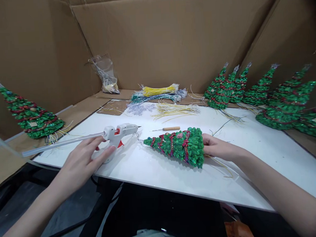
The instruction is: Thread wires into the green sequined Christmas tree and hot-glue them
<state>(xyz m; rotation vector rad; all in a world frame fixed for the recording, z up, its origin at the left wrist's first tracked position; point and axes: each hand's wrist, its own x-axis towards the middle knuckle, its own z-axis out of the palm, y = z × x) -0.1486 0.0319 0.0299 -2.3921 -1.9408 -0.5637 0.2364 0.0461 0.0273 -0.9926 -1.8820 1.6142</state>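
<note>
One view only, from the head camera. Left hand [82,161] lies on a white glue gun [116,136] near the left edge of the white worktop [160,168]; the fingers [94,144] are loosely curled over the handle, thumb beneath, in a light hold rather than a firm clench. A clear glue stick [61,144] juts from the back of the gun toward the left. Nozzle points right, toward the small tree.

Right hand [217,147] grips the wide base of a green glitter tree [179,145], which lies on its side near the centre of the worktop, tip pointing left; the fingers are partly hidden behind the base, so how far they wrap cannot be told. Red and pink garlands run across the tree.

Judgement on handling: the tree looks light and hollow, with a rough beaded surface likely to shed or crush under pressure; the base rim appears the soundest place to take hold. The gun is rigid, best held by the handle, well away from the nozzle.

Beyond the tree lies a wooden-handled awl [167,129]. Farther off are yellow and green wire bundles [159,92]. Finished trees [252,92] stand at far right, another tree [30,116] at far left, all against cardboard walls [169,36].
</note>
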